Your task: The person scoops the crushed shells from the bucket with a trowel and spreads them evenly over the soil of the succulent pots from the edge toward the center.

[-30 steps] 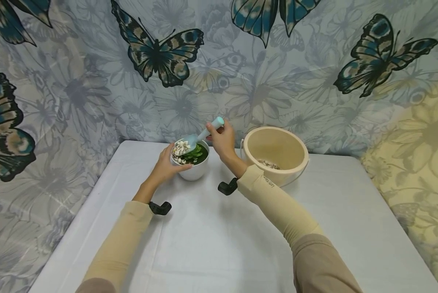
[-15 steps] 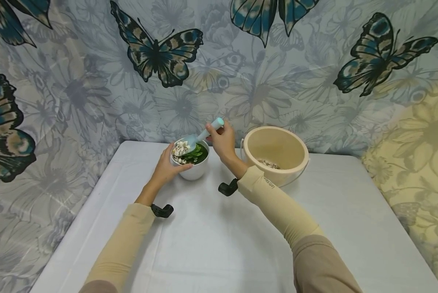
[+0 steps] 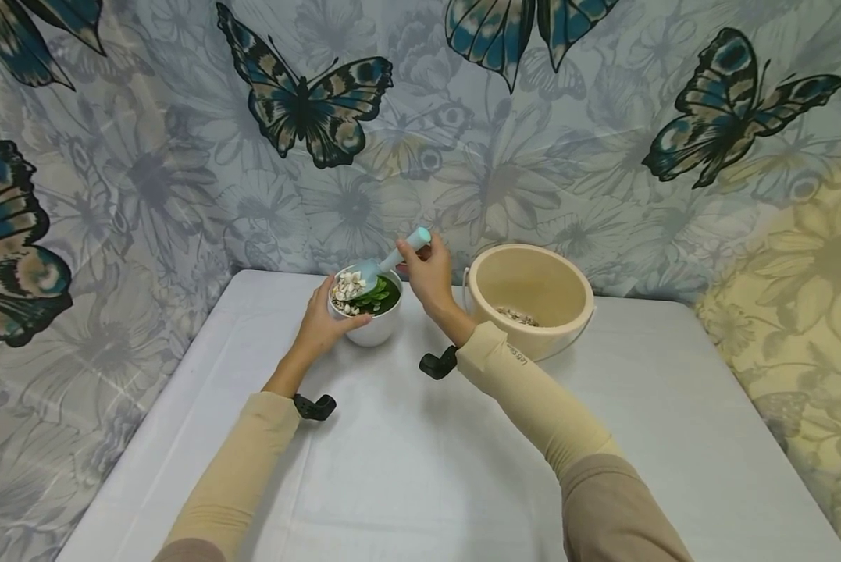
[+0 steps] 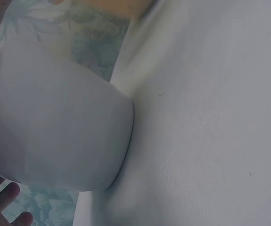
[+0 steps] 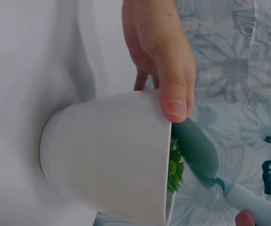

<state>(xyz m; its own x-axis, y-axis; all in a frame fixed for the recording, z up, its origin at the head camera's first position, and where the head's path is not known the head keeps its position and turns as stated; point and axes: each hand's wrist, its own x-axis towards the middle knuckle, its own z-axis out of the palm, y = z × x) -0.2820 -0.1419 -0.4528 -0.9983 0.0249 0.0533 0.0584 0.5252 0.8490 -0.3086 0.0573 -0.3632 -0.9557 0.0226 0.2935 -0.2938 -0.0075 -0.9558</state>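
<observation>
A white pot [image 3: 372, 332] with a green succulent plant [image 3: 375, 297] stands on the cloth-covered table in the head view. My left hand [image 3: 318, 320] grips it by the rim, thumb on the near side. Pinched in my right hand [image 3: 430, 273] is the handle of a light blue trowel [image 3: 368, 273], whose blade tilts down into the pot's mouth. Whitish pebbles [image 3: 348, 286] lie at the blade's tip and on the pot's left side. In the right wrist view the trowel blade [image 5: 199, 148] sits under the left thumb, beside the leaves. The left wrist view shows mostly the pot's side [image 4: 55, 122].
A cream bucket [image 3: 532, 281] with a thin handle stands to the right of the right hand, some pebbles [image 3: 518, 317] at its bottom. Behind the white table [image 3: 406, 468] hangs a butterfly-print cloth [image 3: 364, 203].
My left wrist has shifted slightly to the right while keeping its grip on the pot. The right hand and trowel stay almost in place.
</observation>
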